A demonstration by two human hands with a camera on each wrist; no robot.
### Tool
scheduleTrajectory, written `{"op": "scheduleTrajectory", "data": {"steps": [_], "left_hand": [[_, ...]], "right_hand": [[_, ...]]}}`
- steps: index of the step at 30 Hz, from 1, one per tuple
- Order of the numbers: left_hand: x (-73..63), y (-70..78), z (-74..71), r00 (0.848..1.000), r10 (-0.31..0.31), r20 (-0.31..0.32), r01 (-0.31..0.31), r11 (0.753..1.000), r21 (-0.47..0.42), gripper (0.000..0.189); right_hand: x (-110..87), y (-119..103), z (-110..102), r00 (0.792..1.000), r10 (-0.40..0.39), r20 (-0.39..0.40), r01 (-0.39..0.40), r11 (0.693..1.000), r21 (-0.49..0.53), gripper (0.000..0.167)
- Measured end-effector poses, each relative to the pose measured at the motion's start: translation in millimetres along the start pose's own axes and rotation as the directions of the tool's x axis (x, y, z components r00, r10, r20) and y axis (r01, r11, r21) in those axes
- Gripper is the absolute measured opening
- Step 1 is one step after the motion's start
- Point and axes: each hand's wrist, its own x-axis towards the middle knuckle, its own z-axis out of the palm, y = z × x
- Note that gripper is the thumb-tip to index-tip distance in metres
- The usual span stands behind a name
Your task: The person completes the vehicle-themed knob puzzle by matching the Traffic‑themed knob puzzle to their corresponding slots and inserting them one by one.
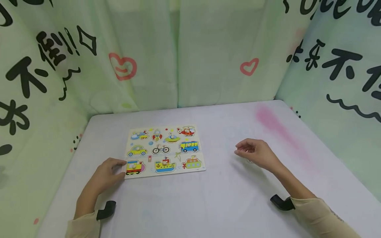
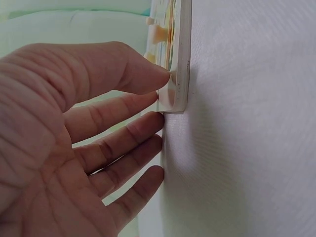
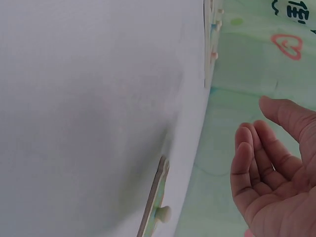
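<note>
The left hand rests at the near left corner of a knobbed puzzle board. Its thumb touches the corner, as the left wrist view shows, while its fingers, nearly straight, reach the left edge and the table. Vehicle pictures cover the board: a train, ship, bus and several others. To the right, over the table, the right hand hovers with loosely bent fingers and nothing between them. Near it lies a puzzle piece with a round knob, mostly hidden under the hand in the head view.
A white cloth-covered table carries the board, with a pink stain at the back right. Pale green curtains with black lettering and red hearts close in the back and sides. Black straps or mounts sit at both wrists.
</note>
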Motion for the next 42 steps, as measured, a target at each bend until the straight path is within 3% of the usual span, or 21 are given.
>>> {"op": "scheduleTrajectory", "data": {"steps": [9, 20, 32, 42], "left_hand": [[-4.0, -3.3, 2.8, 0.999, 0.036, -0.017, -0.036, 0.999, 0.018, 0.044], [-4.1, 0.0, 0.0, 1.0, -0.006, 0.007, 0.006, 1.0, 0.001, 0.047], [0.8, -0.6, 1.4, 1.0, 0.021, 0.006, -0.021, 1.0, 0.018, 0.046], [-0.9, 0.6, -0.1, 1.0, -0.008, 0.019, 0.007, 1.0, 0.018, 0.047]], "right_hand": [[-11.9, 24.5, -6.2, 1.0, 0.021, -0.02, -0.021, 1.0, 0.01, 0.029], [-20.5, 42.5, -17.1, 0.998, 0.057, -0.036, -0.059, 0.996, -0.073, 0.029], [-24.7, 49.3, -29.8, 0.995, 0.099, -0.029, -0.102, 0.989, -0.105, 0.032], [-17.7, 52.8, -37.2, 0.997, 0.083, -0.002, -0.082, 0.989, -0.125, 0.028]]}}
